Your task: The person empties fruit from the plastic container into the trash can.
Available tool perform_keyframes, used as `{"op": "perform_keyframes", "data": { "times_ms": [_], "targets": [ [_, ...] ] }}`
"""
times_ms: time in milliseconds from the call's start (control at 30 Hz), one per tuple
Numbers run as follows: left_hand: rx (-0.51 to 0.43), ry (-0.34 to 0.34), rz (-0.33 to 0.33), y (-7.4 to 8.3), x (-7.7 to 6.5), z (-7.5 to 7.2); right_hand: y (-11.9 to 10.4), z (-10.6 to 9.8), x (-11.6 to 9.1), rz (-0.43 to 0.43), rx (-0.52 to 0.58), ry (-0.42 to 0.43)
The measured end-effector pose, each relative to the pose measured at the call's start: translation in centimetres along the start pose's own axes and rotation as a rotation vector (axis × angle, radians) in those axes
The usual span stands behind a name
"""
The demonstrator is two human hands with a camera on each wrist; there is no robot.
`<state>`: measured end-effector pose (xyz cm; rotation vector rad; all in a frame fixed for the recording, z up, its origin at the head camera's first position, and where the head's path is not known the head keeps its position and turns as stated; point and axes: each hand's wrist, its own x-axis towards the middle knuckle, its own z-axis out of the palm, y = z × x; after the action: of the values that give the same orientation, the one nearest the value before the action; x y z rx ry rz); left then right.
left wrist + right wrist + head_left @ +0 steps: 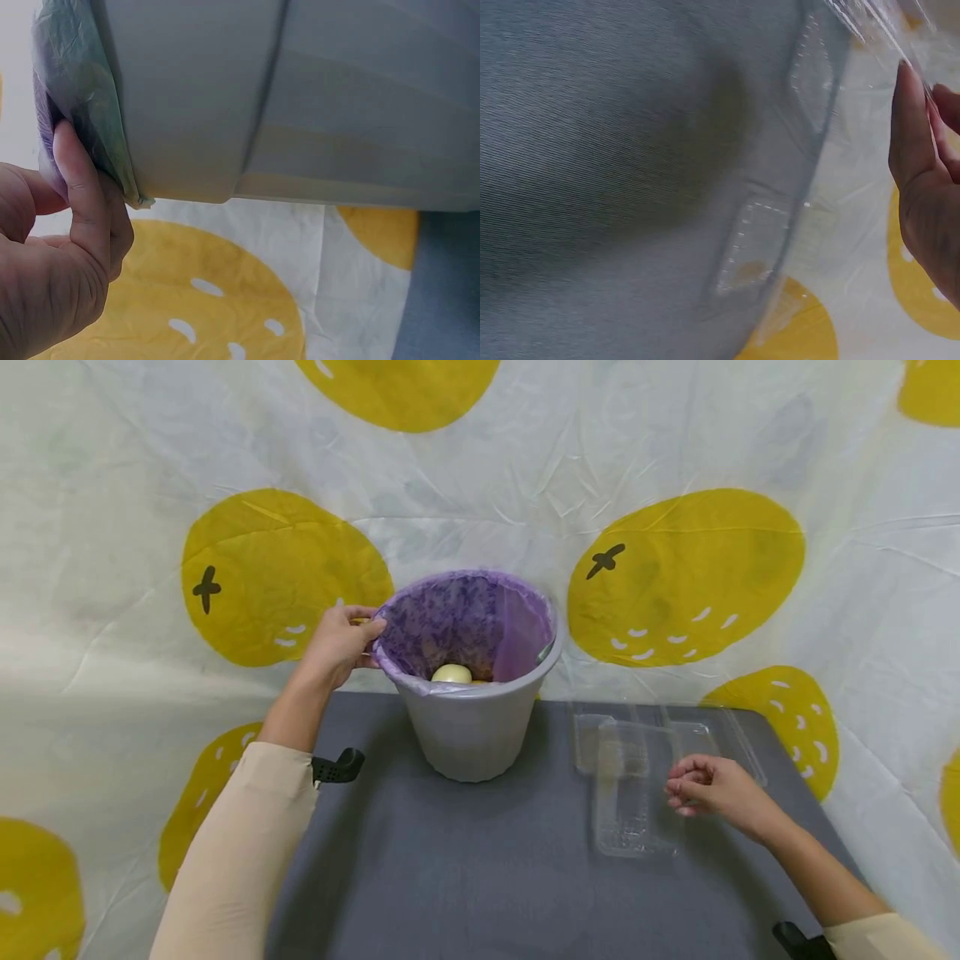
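A light grey bin (472,731) stands upright on the table, lined with a purple plastic bag (457,618) folded over its rim. At the bin's left rim my left hand (341,643) pinches the bag's folded edge; the left wrist view shows fingers (90,202) tucked against the bag (79,82). My right hand (720,793) pinches the edge of a clear plastic container (626,793), held up at the right of the table. In the right wrist view its shiny edge (885,30) runs between thumb and fingers.
A pale yellow round thing (452,674) lies inside the bin, with a bit of orange beside it. More clear plastic containers (588,747) lie at the grey table's (480,877) back right. A white cloth with yellow fruit prints (686,577) hangs behind.
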<state>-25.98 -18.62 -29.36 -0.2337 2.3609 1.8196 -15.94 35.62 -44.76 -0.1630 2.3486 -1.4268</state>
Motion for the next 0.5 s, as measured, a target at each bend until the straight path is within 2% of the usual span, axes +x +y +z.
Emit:
{"op": "perform_keyframes", "data": {
  "times_ms": [100,200,500],
  "targets": [
    [0.006,0.005,-0.003,0.1,-0.1,0.1,0.7,0.5,0.0,0.048,0.022,-0.082],
    [0.007,0.008,-0.002,0.2,0.0,0.1,1.3,0.8,0.1,0.076,0.033,-0.13],
    [-0.001,0.017,-0.01,0.2,0.0,0.0,3.0,0.8,0.0,0.091,0.061,-0.272]
  ]
}}
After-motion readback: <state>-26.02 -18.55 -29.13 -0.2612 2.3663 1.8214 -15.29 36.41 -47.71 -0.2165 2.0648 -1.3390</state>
